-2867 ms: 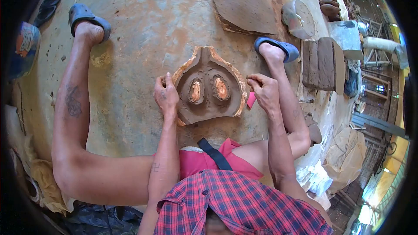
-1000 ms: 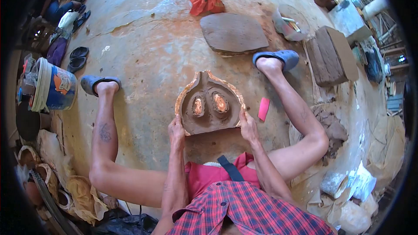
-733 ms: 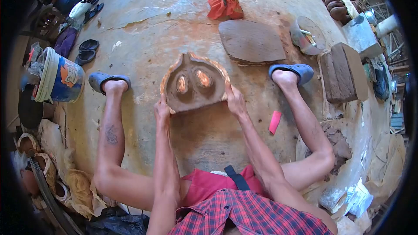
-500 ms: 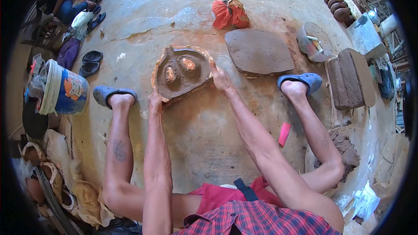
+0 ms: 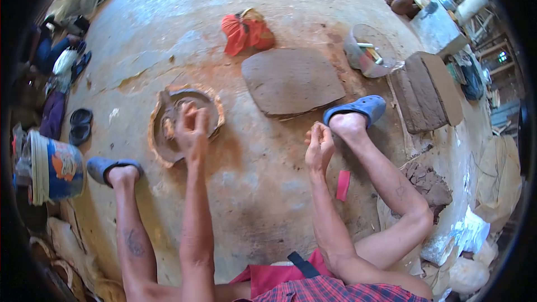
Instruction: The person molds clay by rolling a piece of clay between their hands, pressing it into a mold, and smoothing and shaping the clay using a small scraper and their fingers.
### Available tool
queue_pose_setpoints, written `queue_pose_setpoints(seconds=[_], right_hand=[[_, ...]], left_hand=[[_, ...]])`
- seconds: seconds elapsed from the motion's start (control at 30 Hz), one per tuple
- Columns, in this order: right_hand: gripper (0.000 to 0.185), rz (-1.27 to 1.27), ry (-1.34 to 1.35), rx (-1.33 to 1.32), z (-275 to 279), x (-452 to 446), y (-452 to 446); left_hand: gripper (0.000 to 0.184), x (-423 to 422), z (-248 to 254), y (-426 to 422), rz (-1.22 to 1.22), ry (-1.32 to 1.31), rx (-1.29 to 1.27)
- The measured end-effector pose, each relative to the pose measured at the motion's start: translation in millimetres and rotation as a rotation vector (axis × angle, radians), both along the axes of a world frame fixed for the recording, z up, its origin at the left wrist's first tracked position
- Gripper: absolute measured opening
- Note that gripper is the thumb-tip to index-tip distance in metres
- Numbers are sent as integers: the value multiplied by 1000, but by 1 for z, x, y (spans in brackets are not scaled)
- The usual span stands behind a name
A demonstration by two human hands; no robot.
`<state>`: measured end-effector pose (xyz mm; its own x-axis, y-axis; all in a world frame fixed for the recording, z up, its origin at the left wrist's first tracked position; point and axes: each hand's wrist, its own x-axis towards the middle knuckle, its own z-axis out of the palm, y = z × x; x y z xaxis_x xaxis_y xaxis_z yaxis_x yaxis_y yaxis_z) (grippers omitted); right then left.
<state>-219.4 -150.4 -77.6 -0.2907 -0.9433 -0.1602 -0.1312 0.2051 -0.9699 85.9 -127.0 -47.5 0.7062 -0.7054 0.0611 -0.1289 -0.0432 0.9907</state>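
My left hand [image 5: 193, 128] hovers over a rounded mould [image 5: 218, 109] with an orange, clay-smeared rim and dark clay inside. Its fingers are curled together and hide part of the mould; whatever they may hold cannot be made out. Away from the mould, my right hand [image 5: 320, 148] is raised beside the blue clog [image 5: 358, 111] on my right foot. Its fingertips are pressed together, and I cannot see what is between them. A flat grey-brown clay slab [image 5: 293, 81] lies on the floor beyond my right hand. Below that hand is a pink strip [image 5: 343, 185].
A red cloth bundle [image 5: 246, 36] sits behind the slab. To the right stand a clear tub [image 5: 358, 59] with sticks in it, a clay block [image 5: 422, 95] and clay lumps [image 5: 429, 185]. On the left are a bucket [image 5: 61, 168] and black sandals [image 5: 81, 127].
Both hands have let go of the mould's edges. My right hand has drawn back toward me, while my left has lifted over the mould. The mould looks turned, and the view has shifted right.
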Motion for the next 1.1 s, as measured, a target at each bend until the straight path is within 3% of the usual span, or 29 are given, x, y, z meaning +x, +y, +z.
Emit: queue_pose_setpoints(seconds=[0.03, 0.1, 0.17, 0.23, 0.3, 0.33, 0.37, 0.43, 0.47, 0.57, 0.6, 0.87, 1.1], right_hand=[[49, -66, 104, -146, 2, -7, -12], [52, -153, 215, -302, 11, -24, -38], [66, -156, 358, -367, 26, -39, -71], [77, -161, 406, -364, 25, -57, -113], [83, -40, 484, -138, 18, -70, -153], [87, -57, 529, -59, 13, -71, -169], [87, -51, 517, -63, 8, -77, -175], [89, 199, 395, 82, 12, -91, -187], [85, 187, 315, 70, -7, -99, -194], [74, 72, 414, 14, -29, -101, -192], [73, 162, 283, 100, -6, -98, -180], [71, -18, 586, 94, -2, -81, -94], [74, 40, 489, 194, 10, -95, 26]], left_hand=[[54, -19, -9, -23, -192, 132, -38], [78, -64, -24, -62, -280, 294, -3], [87, -97, -23, -93, -281, 434, 29], [96, -114, -34, -115, -262, 567, 75], [101, -120, -51, -130, -271, 588, 12], [89, -124, -44, -128, -231, 568, 48], [89, -125, -43, -128, -225, 557, 46], [76, -121, -53, -130, -287, 467, 100], [67, -119, -59, -131, -276, 478, 106], [67, -112, -66, -131, -308, 477, 106], [58, -113, -62, -128, -321, 471, 67], [60, -108, -61, -64, -356, 472, 101], [61, -116, -51, 51, -346, 438, 184]])
